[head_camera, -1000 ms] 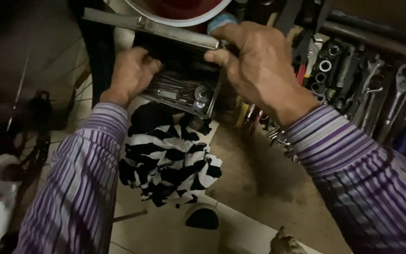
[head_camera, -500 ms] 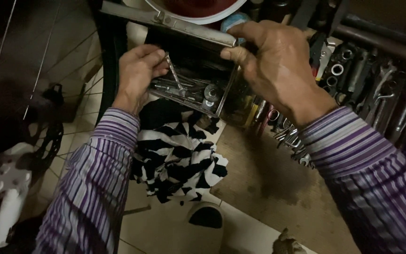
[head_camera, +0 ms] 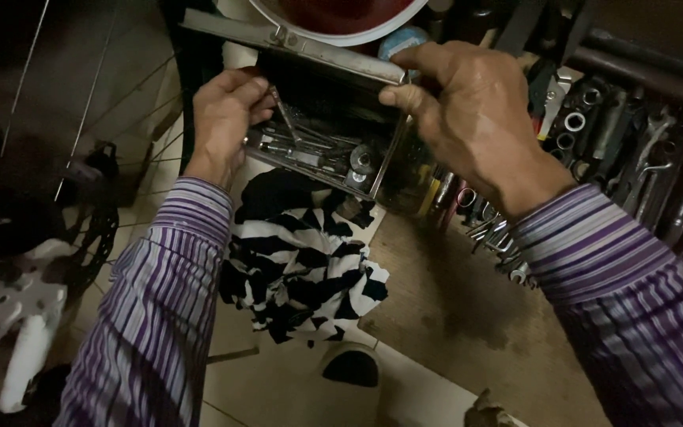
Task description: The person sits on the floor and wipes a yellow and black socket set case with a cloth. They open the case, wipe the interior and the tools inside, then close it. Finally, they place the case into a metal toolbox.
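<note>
A small metal box [head_camera: 373, 170] with a hinged lid [head_camera: 294, 46] is open and tilted toward me; it holds several thin metal rods, bolts and a washer [head_camera: 361, 158]. My right hand [head_camera: 476, 119] grips the box's right side by the lid edge. My left hand [head_camera: 223, 122] is at the box's left end, its fingers pinched on a thin metal rod [head_camera: 284, 117] that sticks up out of the contents.
A black-and-white striped cloth [head_camera: 298, 261] lies under the box. Sockets, wrenches and pliers [head_camera: 626, 150] crowd a wooden tool tray [head_camera: 444, 316] at right. A red bowl with a white rim [head_camera: 337, 17] is behind the box. A bicycle wheel with spokes [head_camera: 81, 103] is at left.
My left hand went from digging inside the box to pinching a thin rod and lifting it. The view shifted slightly; my right hand kept its grip on the box.
</note>
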